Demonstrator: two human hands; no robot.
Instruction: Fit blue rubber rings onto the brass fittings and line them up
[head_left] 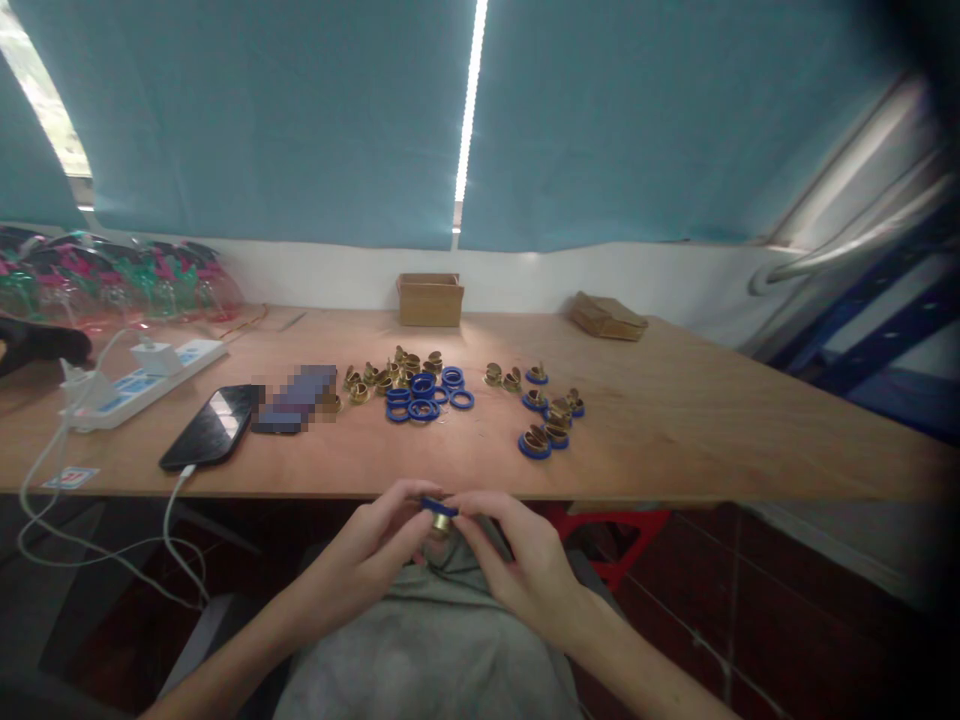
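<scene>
Just in front of the table edge, above my lap, both hands pinch one small piece: a blue ring (438, 507) on a brass fitting (441, 523). My left hand (385, 540) grips it from the left, and my right hand (521, 550) closes on its right side. Fingers partly cover the piece. On the table beyond lie loose blue rings (462, 400) in a group. Behind and left of them is a pile of brass fittings (359, 392) with round lids. Further right, several fittings with blue rings around their bases (535, 443) stand together.
A small cardboard box (430, 302) and a folded brown paper bag (607, 317) lie at the back. On the left are a black phone (214, 428) on a cable, a second, pixelated phone (296, 400), a power strip (150, 385) and clear plastic bottles (120, 285). A red stool (622, 540) stands below.
</scene>
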